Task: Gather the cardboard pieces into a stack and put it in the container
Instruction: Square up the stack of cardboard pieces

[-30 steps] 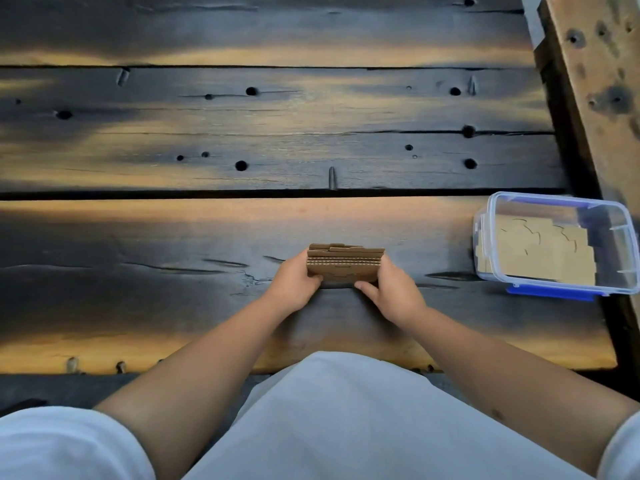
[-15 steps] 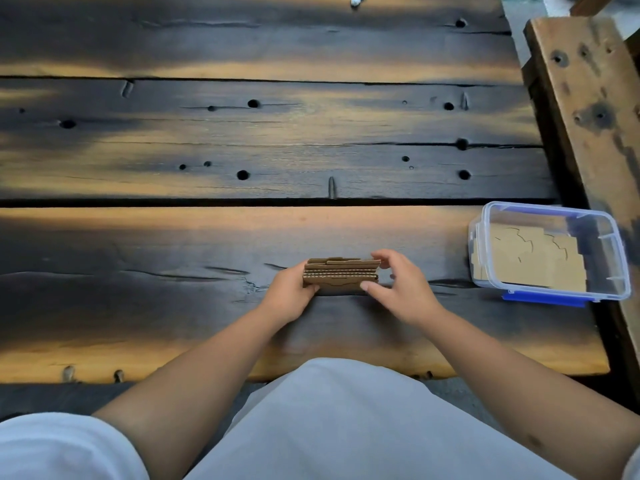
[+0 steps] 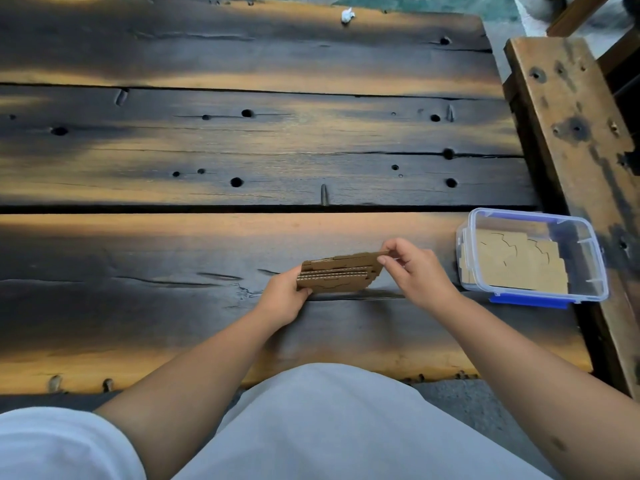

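A stack of brown cardboard pieces [image 3: 337,277] is held just above the dark wooden table [image 3: 242,150], tilted up at its right end. My left hand [image 3: 282,301] grips the stack's left end. My right hand [image 3: 414,271] pinches the right corner of the top piece between thumb and forefinger. To the right stands a clear plastic container [image 3: 585,244] with a blue rim and latch, open, with flat cardboard pieces [image 3: 512,265] lying on its bottom.
A thick wooden beam [image 3: 571,133] runs along the table's right side, right behind the container. A small white scrap [image 3: 347,14] lies at the far edge. The table's near edge is by my lap, which is covered in white cloth.
The stack has lifted off the table and tipped up on its right side. My right hand moved from the stack's right end to pinch the top corner. The camera view has shifted.
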The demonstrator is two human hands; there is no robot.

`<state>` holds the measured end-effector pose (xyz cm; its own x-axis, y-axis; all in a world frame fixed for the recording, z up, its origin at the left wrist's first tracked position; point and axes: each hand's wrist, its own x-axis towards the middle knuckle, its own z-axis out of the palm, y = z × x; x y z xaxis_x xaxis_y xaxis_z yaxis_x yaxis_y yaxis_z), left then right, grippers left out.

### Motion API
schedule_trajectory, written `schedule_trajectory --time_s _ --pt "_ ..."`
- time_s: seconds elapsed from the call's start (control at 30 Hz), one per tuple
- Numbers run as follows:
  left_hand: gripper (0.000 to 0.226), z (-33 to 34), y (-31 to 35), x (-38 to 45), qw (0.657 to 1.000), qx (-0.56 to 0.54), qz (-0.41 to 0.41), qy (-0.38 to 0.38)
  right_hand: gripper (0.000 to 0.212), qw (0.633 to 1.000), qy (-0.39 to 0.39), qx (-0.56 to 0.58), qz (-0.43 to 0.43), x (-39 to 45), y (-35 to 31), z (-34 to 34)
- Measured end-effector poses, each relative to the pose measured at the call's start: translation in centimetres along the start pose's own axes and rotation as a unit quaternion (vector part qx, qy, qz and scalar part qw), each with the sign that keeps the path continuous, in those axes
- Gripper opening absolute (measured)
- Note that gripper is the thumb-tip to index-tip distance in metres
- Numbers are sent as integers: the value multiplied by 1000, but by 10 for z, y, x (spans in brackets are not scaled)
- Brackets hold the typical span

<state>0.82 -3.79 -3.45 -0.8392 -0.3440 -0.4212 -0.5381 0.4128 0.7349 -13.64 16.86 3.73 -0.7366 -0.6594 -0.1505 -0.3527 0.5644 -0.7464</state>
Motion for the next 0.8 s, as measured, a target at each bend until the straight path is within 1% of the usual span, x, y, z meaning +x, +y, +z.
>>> schedule_trajectory --time_s 0.13,0.2,0.27,0.4,0.47,0.57,0.63,0.7,0.8 --pt "35 2 -2 1 1000 -7 -4 1 10 999 28 31 -7 -5 -5 -5" --pt "36 2 -3 1 1000 1 0 2 11 999 30 34 -3 -7 -5 -6" --pt "38 2 -3 2 1000 3 1 4 8 1000 16 17 0 -6 -4 -5" --pt "45 1 -2 2 1000 -18 1 -2 3 997 4 -58 -53 -3 -5 3" --pt "47 1 -1 2 1000 -26 -7 -6 3 998 5 -47 -46 -4 -6 8" --pt "45 1 -1 1 999 -42 -14 -9 15 998 23 57 23 -7 -6 15" --pt "43 1 -1 2 999 -51 -16 -9 21 986 33 145 81 -6 -7 19" --pt "43 1 -1 2 998 -61 -16 -7 19 967 32 221 120 -7 -7 19" --pt "39 2 -2 4 997 -72 -21 -12 17 949 34 280 139 -8 -9 16"
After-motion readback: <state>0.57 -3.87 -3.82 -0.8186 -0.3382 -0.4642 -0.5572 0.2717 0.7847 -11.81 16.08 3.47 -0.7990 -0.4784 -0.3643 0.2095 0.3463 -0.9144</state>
